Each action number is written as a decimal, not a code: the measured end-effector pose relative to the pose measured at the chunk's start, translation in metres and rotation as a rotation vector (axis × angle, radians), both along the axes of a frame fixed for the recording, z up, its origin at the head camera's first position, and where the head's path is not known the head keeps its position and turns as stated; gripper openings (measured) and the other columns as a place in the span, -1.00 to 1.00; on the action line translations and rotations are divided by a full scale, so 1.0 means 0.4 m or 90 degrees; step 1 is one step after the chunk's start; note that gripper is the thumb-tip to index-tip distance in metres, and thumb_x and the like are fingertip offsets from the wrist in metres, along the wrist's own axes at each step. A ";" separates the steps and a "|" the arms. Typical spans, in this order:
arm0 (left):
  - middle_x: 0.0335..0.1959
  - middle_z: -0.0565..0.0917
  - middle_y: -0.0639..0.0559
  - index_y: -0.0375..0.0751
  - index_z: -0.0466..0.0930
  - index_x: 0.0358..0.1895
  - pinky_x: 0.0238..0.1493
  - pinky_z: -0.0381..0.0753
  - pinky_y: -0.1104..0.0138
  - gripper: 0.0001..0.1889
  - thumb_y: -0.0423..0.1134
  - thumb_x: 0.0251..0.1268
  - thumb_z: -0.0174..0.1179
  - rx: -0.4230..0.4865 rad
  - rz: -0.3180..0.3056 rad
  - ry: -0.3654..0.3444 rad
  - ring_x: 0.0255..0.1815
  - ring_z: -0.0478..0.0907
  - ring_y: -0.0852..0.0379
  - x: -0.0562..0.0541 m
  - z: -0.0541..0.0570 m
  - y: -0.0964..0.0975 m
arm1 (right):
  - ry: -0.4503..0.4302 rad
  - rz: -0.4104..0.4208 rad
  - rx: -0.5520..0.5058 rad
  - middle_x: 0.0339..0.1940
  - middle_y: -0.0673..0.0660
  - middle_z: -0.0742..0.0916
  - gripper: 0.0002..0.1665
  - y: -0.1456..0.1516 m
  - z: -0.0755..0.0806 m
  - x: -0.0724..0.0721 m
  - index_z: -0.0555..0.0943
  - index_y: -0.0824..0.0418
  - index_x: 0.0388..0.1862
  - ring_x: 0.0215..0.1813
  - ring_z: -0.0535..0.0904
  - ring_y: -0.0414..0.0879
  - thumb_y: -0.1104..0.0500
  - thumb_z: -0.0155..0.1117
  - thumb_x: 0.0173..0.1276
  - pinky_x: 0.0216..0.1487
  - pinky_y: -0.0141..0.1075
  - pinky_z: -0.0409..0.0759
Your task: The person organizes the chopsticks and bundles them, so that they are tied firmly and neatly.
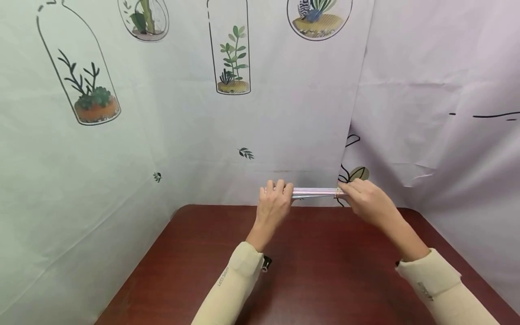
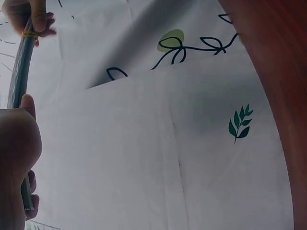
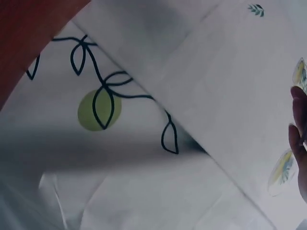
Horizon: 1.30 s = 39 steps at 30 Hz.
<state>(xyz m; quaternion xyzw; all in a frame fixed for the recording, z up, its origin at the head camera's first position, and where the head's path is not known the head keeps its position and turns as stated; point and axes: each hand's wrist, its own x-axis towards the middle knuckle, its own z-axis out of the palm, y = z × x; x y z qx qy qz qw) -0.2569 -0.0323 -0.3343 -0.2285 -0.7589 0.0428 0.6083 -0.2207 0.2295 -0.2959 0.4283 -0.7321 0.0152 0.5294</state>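
Note:
A slim bundle of straight pastel sticks, straw-like in pink, white and blue, is held level above the far part of the table. My left hand grips its left end with the fingers curled over it. At the other end, my right hand pinches the bundle beside a thin yellowish rubber band. The left wrist view shows the band wrapped around the bundle, just under the right fingers. In the right wrist view only part of the right hand shows, at the edge; the bundle is barely visible there.
A dark red-brown table lies below both arms. White cloth printed with plants in glass jars hangs close behind it and along both sides. A small black object shows at the left sleeve's cuff.

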 end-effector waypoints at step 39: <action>-0.50 0.45 0.05 -0.07 0.49 -0.39 -0.61 -0.02 0.33 -0.60 -0.35 0.53 -0.35 -0.013 0.013 0.027 -0.55 0.34 0.06 0.020 -0.002 0.052 | 0.082 -0.088 -0.044 -0.43 0.23 0.72 -0.67 -0.083 -0.038 0.003 0.62 0.41 -0.27 -0.44 0.63 0.14 0.23 -0.04 0.51 -0.53 -0.09 0.48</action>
